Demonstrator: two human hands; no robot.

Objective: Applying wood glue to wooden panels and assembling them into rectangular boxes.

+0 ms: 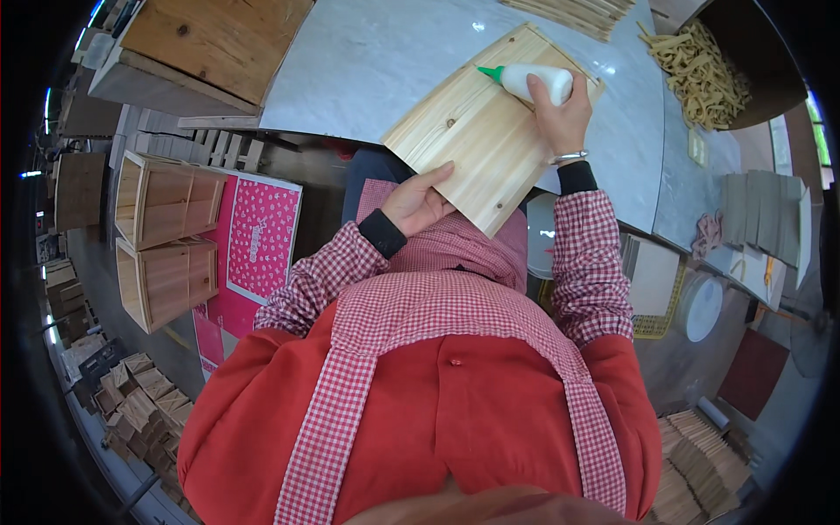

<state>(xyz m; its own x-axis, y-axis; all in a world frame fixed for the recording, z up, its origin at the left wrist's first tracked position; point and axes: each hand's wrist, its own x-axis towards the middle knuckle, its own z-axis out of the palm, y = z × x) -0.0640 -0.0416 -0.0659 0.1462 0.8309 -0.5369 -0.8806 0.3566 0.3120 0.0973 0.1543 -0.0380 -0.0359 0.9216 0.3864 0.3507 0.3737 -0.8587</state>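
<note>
A pale wooden panel (477, 131) with dark knots lies tilted, its far part over the table and its near edge above my lap. My left hand (420, 199) grips that near left edge, thumb on top and fingers underneath. In my right hand (563, 112) is a white squeeze bottle (534, 81) with a green nozzle, held on its side over the panel. The nozzle points left, close above the wood; I cannot tell whether it touches. A narrow strip runs along the panel's far edge.
The grey-white table (350, 79) spreads ahead. Thin wooden strips (577, 13) lie at its far side, and a bin of pale curled strips (700, 79) stands at the far right. Wooden boxes (166, 201) rest on a pink carton (262, 236) to my left. Grey boards (761, 214) stand right.
</note>
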